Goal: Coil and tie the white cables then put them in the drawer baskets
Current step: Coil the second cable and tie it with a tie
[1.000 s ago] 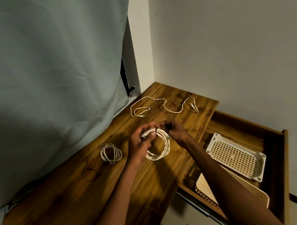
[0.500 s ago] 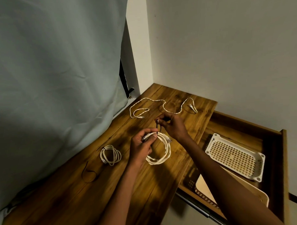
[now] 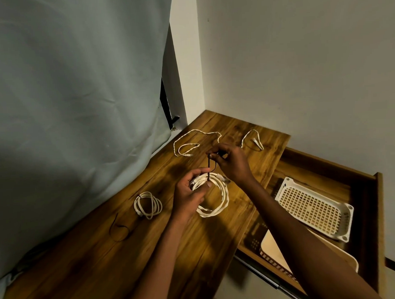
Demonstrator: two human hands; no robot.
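White cable coil (image 3: pixel 212 198) sits on the wooden surface (image 3: pixel 88 260), near its middle, gripped at the top by the left hand (image 3: pixel 189 194). A black tie (image 3: pixel 209 169) runs up from the bundle to the right hand (image 3: pixel 229 161).

Risk, as judged: tie is under tension but probably not yet cinched. If the left grip slackens, the loops could spring apart and the connector ends (image 3: pixel 220 176) slip out. Pulling off-axis could drag the coil across the surface or slide the tie off the bundle.

Left hand: fingers and thumb curled round the gathered loops, clamping them at the tie point. Right hand: fingertips pinched on the tie's free end, raised above the coil.

Tied coil (image 3: pixel 147 204) lies to the left; loose cable (image 3: pixel 196 142) uncoiled at the far end. Spare tie (image 3: pixel 118 230) nearby. White basket (image 3: pixel 315 210) waits in the open drawer (image 3: pixel 373 210).
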